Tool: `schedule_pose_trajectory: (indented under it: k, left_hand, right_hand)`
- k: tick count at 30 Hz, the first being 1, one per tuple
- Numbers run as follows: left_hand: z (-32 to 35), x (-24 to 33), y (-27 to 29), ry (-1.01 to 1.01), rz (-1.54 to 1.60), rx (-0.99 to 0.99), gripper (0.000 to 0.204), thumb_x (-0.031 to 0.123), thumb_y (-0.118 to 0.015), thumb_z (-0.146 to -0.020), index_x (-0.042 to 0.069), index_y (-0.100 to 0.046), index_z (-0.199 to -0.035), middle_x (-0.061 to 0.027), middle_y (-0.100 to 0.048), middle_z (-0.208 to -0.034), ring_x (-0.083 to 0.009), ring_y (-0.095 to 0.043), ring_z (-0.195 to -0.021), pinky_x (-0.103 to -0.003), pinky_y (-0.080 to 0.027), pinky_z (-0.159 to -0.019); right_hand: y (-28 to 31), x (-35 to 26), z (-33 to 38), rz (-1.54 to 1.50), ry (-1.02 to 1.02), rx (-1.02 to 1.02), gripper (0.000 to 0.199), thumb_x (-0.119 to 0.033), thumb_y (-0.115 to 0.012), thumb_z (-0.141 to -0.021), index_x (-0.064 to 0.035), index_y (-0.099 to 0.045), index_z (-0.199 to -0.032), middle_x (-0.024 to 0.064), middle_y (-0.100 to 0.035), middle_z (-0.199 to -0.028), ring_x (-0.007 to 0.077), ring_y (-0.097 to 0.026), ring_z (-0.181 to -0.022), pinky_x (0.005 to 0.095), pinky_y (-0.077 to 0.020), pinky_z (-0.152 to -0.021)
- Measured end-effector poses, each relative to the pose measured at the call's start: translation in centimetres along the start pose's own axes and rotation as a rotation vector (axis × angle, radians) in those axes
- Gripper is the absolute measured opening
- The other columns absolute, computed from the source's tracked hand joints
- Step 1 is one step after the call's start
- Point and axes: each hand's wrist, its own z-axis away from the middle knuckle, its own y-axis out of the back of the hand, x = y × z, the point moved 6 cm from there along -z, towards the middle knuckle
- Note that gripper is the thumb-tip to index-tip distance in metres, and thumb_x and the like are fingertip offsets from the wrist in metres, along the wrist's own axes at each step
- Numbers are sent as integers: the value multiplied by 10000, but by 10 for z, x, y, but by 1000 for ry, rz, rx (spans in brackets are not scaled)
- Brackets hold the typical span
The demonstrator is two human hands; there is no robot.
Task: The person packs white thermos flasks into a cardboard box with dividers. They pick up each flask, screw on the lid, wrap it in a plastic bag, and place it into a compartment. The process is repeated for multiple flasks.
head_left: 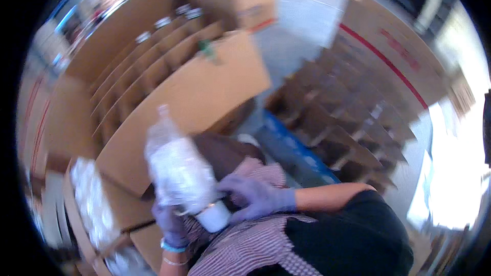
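A bundle in clear, crinkled plastic wrap (179, 168) leans up and to the left in front of me, with a twisted tip at its top. At its lower end a smooth white cup-like piece (214, 217) shows, with a tan band where it meets the plastic. My left hand (171, 225), in a purple glove, is closed at the lower left side of the bundle. From the right, my right hand (261, 198), gloved alike, curves its fingers against the lower end beside the white piece. Motion blur and the plastic hide what is inside.
A large open carton (204, 84) with cardboard dividers stands ahead left, several bottle-like tops showing. Another divided carton (383, 66) stands right, beside a blue bar (296, 143). At the lower left, a box (69, 199) holds white plastic-wrapped items. Green tape (207, 50) clings to the carton flap.
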Motion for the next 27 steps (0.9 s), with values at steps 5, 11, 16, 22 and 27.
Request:
schedule_pose_trajectory:
  k: [5,11,16,22,27]
  left_hand:
    - [-22,72,-99,-177,152,122,403,301,-446,-1029,-23,-684,-1000,-72,-693,-867,-173,-620,-722,-372,-484,-600]
    - [86,110,-297,-1074,-934,-938,131,165,-709,-842,72,-638,-901,-119,-616,-834,-353,-594,-729,-456,-467,-672]
    - [68,103,-306,-898,-753,-1114,361,174,-715,-821,29,-683,-1150,-203,-688,-1087,-379,-654,-1032,-458,-510,-935]
    - [-71,77,-103,-276,-1057,-303,377,279,-624,-1004,-35,-684,-1205,-180,-685,-1204,-323,-645,-1091,-407,-509,-956]
    - [-115,53,129,-136,-730,113,371,272,-603,-1012,-37,-665,-1209,-178,-670,-1191,-292,-635,-1045,-404,-513,-909]
  right_hand:
    - [22,-25,16,469,254,505,938,-307,-890,-638,-135,-438,-1441,271,-382,-1448,484,-417,-1343,491,-414,-1108]
    - [132,-8,83,-17,186,1132,801,-257,-850,-774,-73,-395,-1408,134,-478,-1345,271,-485,-1270,414,-417,-1091]
    - [244,-34,238,298,108,1569,743,-278,-883,-780,-67,-450,-1345,106,-551,-1267,236,-549,-1191,400,-461,-1034]
    - [357,-93,448,1364,-373,1752,745,-201,-890,-663,-70,-544,-1310,160,-569,-1247,312,-572,-1191,409,-504,-1011]
    - [436,-54,558,1249,-1023,1680,659,-123,-754,-673,-179,-559,-1300,196,-563,-1223,418,-643,-1055,474,-547,-921]
